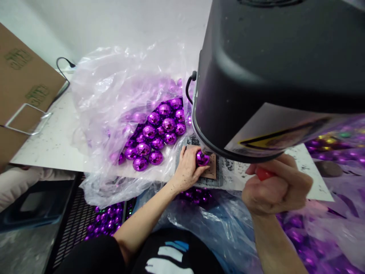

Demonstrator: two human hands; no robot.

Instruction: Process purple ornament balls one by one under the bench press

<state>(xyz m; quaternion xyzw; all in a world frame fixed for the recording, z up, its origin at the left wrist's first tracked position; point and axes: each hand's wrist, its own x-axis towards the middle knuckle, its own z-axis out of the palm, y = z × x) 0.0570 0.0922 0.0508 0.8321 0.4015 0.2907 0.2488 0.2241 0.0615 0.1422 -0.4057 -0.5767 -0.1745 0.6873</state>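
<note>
My left hand [186, 167] holds a shiny purple faceted ball [202, 158] between thumb and fingers. The ball rests over a brown board [211, 172] beneath a black machine housing [242, 76], whose edge hides the space just above it. On the right, my right hand [275, 186] is wrapped round a red knob [264, 174], partly covered by the fingers. Left of the ball, many more purple faceted balls [155, 133] spill from a clear plastic bag [114, 83] on the white table [54, 148].
A cardboard box [25, 83] stands at the far left, near a black cable [64, 61]. More purple balls [105, 222] lie below the table on the left. A purple and gold pile [333, 142] is at the right. Another person's sleeve [17, 182] shows at left.
</note>
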